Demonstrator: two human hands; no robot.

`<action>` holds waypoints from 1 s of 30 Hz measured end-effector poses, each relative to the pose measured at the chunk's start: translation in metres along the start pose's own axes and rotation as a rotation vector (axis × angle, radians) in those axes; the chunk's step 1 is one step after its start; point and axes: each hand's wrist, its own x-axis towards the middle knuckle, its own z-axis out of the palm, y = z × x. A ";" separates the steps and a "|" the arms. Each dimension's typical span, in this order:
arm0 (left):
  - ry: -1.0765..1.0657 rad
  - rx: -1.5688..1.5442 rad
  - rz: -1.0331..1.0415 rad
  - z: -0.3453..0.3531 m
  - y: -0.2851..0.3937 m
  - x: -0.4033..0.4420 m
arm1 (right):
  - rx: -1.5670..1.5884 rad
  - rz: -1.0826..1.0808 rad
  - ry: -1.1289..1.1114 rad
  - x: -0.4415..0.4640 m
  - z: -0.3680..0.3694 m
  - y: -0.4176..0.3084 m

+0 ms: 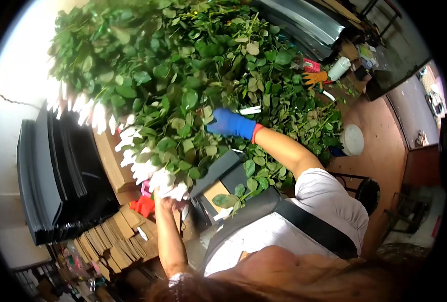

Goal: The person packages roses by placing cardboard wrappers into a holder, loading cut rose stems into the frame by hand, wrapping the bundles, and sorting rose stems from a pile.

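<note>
A large heap of leafy green stems (188, 65) fills the upper middle of the head view. White covered flower heads (153, 173) line its left and lower left edge. My right hand (228, 123), in a blue glove with a red cuff, lies among the leaves in the middle of the heap; its fingertips are blurred and partly hidden by foliage. Bare, my left hand (170, 203) is at the lowest white flower heads, directly beneath them. The flower heads hide most of its fingers, so its grip does not show.
Dark grey stacked sheets (37, 176) stand at the left, above folded cardboard pieces (115, 239). An orange glove (315, 78), a white bottle (339, 69) and a white bucket (353, 140) are at the right. A dark box (218, 173) sits before my torso.
</note>
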 end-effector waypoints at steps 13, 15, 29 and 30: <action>0.180 0.640 0.037 -0.009 0.006 -0.009 | 0.051 -0.215 -0.084 -0.051 -0.039 0.020; 0.410 0.798 0.202 0.023 -0.023 -0.036 | 0.096 -0.214 0.065 -0.090 -0.068 0.032; 0.640 1.673 0.935 0.043 -0.140 -0.109 | 0.203 0.549 1.138 -0.286 -0.262 0.474; 0.608 1.810 0.917 0.053 -0.156 -0.105 | 0.074 0.583 1.095 -0.282 -0.260 0.487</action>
